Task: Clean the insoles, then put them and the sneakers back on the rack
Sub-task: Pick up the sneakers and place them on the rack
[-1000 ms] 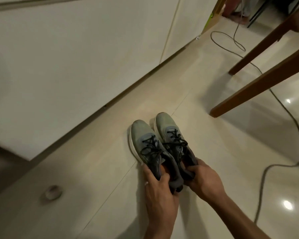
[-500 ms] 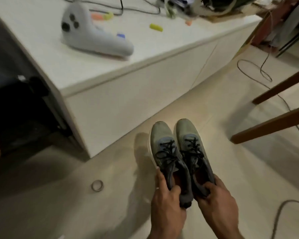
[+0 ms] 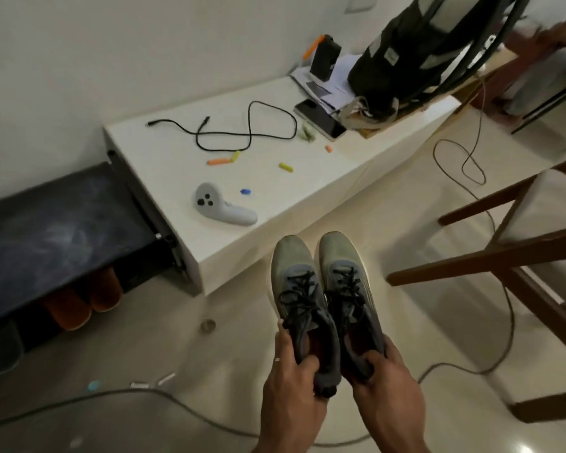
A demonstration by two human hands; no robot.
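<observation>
A pale tiled floor [image 3: 356, 204] is running along a white wall, with a low white cabinet whose top surface [image 3: 275, 152] is carrying a grey handheld controller [image 3: 221, 209], a looped black cable [image 3: 242, 130], scattered small orange, yellow and blue pieces, a dark phone [image 3: 321, 119] and a black backpack [image 3: 415, 50]. To the left of the cabinet, a dark shoe rack [image 3: 56, 233] is standing against the wall, with orange slippers [image 3: 82, 300] lying under its top shelf. Dark wooden furniture legs [image 3: 490, 256] are crossing the right side, and a grey cord [image 3: 510, 322] is trailing over the floor.

In the foreground, the pair of grey-green sneakers [image 3: 321, 289] with black laces is being held above the floor, side by side and touching, toes pointing away from the person. The left hand [image 3: 294, 384] is gripping the heel of the left sneaker, thumb curled into its opening. The right hand [image 3: 383, 380] is gripping the heel of the right sneaker, thumb likewise hooked inside. Each grip is closed firmly around its shoe. Whether insoles are lying inside cannot be told. The sneakers are well apart from the rack.
</observation>
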